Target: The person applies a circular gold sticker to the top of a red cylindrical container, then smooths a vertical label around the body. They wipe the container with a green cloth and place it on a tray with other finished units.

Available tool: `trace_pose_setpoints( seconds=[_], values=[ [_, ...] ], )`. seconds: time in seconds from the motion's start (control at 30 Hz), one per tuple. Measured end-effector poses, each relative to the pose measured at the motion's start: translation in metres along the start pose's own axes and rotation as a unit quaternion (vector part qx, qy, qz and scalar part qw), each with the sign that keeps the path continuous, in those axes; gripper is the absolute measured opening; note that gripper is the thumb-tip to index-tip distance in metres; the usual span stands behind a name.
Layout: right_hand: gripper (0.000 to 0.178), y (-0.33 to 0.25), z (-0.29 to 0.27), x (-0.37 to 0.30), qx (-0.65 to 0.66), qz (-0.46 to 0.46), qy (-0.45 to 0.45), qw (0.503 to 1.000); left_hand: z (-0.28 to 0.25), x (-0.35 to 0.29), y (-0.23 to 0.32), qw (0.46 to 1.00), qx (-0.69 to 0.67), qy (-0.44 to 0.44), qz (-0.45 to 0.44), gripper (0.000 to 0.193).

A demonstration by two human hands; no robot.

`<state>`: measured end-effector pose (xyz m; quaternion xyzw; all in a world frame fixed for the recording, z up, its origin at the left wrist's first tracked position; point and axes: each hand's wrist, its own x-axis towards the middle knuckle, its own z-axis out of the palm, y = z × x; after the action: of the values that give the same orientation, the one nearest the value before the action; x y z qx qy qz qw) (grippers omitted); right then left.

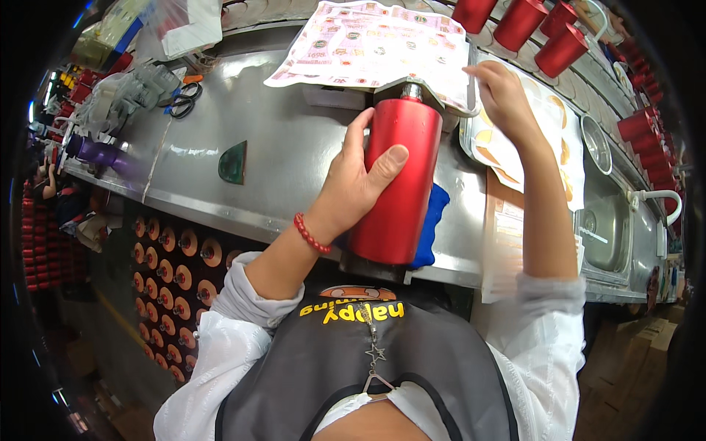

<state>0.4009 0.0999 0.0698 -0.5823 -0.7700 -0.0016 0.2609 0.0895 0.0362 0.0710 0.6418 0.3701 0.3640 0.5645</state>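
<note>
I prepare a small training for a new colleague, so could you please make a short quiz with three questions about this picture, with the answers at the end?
1. Which hand grasps the red cylinder?
2. True or false: a green flat piece lies on the metal counter, left of the cylinder.
3. What colour is the cloth beside the cylinder? A) yellow B) blue C) white

Key: 1. The left hand. 2. True. 3. B.
</note>
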Motion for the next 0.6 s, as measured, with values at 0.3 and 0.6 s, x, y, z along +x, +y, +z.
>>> trace_pose_setpoints(
  seconds=[0.3,0.6],
  values=[
    [0.037,0.093,0.086,0.143,-0.186,0.129,-0.057,0.972,-0.015,0.003,-0.011,1.000,-0.015,0.002,-0.009,0.096],
    [0.044,0.152,0.097,0.171,-0.041,0.233,-0.099,0.967,-0.021,0.012,-0.021,0.998,-0.056,-0.025,0.003,0.099]
  ],
)
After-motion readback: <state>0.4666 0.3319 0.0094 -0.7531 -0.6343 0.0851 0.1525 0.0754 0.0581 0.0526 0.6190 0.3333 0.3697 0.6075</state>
